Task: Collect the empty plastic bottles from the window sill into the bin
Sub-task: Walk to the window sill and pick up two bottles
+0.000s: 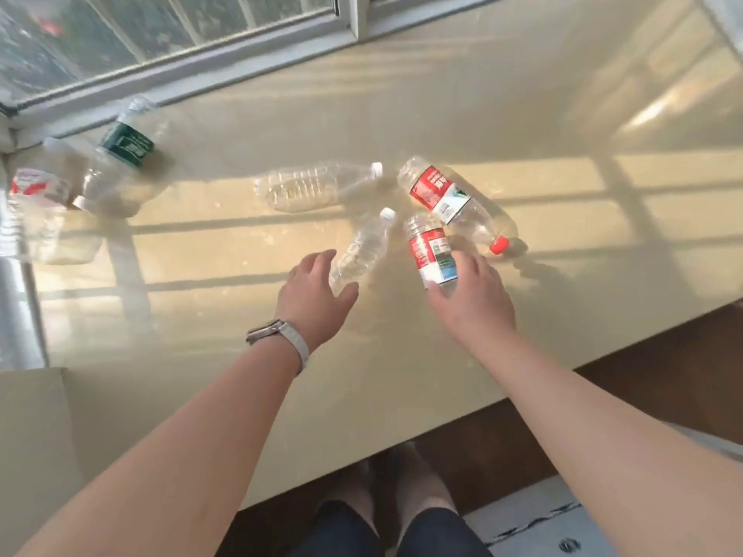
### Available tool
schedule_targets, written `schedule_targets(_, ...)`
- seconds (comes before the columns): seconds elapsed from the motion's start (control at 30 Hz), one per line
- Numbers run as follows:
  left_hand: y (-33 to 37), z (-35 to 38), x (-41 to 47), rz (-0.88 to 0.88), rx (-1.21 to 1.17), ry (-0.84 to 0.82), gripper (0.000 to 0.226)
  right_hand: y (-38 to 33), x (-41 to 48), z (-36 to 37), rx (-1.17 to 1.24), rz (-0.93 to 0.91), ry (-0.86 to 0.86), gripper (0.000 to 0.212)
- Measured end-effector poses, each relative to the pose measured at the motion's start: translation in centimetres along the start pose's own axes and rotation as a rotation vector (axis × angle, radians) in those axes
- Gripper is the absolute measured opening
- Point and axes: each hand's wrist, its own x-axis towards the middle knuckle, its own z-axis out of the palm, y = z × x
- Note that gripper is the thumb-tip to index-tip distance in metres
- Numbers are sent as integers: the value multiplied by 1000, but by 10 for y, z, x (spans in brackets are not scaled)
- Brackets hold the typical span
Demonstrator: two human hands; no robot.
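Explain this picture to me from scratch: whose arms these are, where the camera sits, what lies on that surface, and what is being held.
There is no machine here. A person wears a camera on the head, looking forward and down, so both bare arms reach into the single view. The left hand, with a watch on its wrist, is open and closing around a clear bottle with a white cap. The right hand grips a capless bottle with a red label. Both bottles are at the beige window sill. Also lying there: a clear unlabelled bottle, a red-capped bottle, and more bottles at the far left, one with a green label. No bin is in view.
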Motion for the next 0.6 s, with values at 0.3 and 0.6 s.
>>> schedule_targets(0.3,-7,51,52,-130,-78,-96,76,25,41,65,181,228,-127,83)
schedule_targets(0.6,-3,34,43,-132,-122,-67,73,15,27,40,296,267,-69,73)
